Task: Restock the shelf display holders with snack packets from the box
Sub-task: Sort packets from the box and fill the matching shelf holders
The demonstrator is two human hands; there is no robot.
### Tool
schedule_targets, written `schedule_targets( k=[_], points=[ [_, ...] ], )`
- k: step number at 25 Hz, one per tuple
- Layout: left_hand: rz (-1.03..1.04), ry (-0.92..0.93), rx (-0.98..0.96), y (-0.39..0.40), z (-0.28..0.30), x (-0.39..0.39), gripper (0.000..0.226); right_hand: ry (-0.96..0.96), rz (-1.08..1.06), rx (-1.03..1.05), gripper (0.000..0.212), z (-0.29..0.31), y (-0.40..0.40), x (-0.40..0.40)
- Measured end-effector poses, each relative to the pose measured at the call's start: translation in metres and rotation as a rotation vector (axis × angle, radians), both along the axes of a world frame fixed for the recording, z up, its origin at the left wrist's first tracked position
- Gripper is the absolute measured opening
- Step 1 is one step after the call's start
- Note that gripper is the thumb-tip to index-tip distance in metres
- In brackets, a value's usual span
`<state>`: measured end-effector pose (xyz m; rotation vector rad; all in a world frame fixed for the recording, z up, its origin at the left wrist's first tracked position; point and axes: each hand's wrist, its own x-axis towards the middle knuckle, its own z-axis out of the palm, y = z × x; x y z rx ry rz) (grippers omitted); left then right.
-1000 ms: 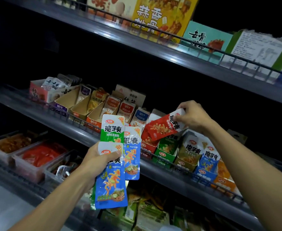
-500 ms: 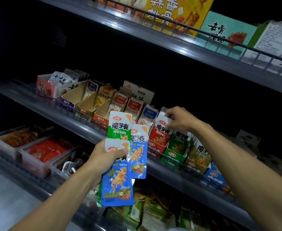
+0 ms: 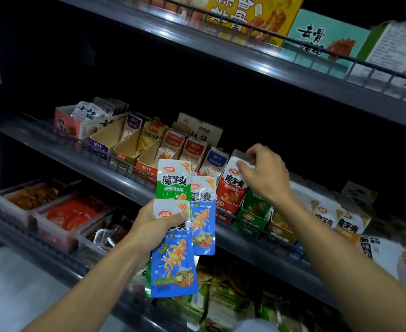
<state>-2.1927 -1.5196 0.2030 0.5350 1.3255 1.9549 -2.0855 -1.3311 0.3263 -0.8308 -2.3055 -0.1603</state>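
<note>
Left hand (image 3: 154,226) gripping a fan of snack packets (image 3: 173,257) – one green, two blue, printed 魔芋爽, "20%" corner flash – just below the middle shelf rail (image 3: 115,161), right hand (image 3: 264,173) pinching the white top of a red 魔芋爽 packet (image 3: 231,188) standing in the red display holder (image 3: 225,209) behind that rail

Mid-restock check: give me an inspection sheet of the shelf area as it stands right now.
Surface: middle shelf with a wire front rail, carrying a row of cardboard display holders.
Job's things: red packet standing in the red holder; green holder beside it; green packet and two blue packets fanned out.
Clutter: clear tubs of red and brown snacks on the lower shelf.
Grippers: left hand holds the fanned packets; right hand pinches the red packet's top.
Cables: nothing seen.
Surroundings: boxes on the top shelf; dim lighting.
</note>
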Motion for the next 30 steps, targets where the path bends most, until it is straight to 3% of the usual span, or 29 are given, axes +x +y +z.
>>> schedule_targets(
  k=[2, 4, 6, 16, 17, 20, 22, 27, 30],
  points=[
    [-0.003, -0.002, 0.016, 0.002, 0.001, 0.006, 0.026, 0.081, 0.164, -0.443, 0.038, -0.014, -0.038, 0.013],
    [-0.014, -0.013, 0.040, 0.005, 0.003, 0.013, 0.025, 0.004, 0.271, -0.829, 0.038, -0.032, -0.066, 0.024],
    [-0.027, -0.025, 0.042, 0.008, 0.005, 0.022, 0.023, 0.009, 0.326, -1.004, 0.025, -0.042, -0.069, 0.030],
    [0.228, -0.124, 0.056, 0.026, 0.010, 0.047, 0.023, 0.318, 0.308, -0.975, 0.018, -0.055, -0.062, 0.073],
    [0.261, -0.106, 0.061, 0.029, 0.013, 0.051, 0.026, 0.286, 0.337, -0.987, 0.023, -0.062, -0.069, 0.076],
    [0.296, -0.052, 0.085, 0.036, 0.019, 0.064, 0.030, 0.186, 0.373, -0.940, 0.065, -0.084, -0.083, 0.074],
    [0.285, -0.067, 0.086, 0.038, 0.019, 0.066, 0.028, 0.209, 0.377, -0.945, 0.074, -0.088, -0.079, 0.073],
    [0.241, -0.202, 0.111, 0.035, 0.018, 0.060, 0.018, 0.397, 0.393, -1.136, 0.023, -0.084, -0.067, 0.080],
    [0.211, -0.134, 0.115, 0.038, 0.021, 0.065, 0.026, 0.600, 0.359, -1.147, 0.023, -0.095, -0.069, 0.077]
  ],
)
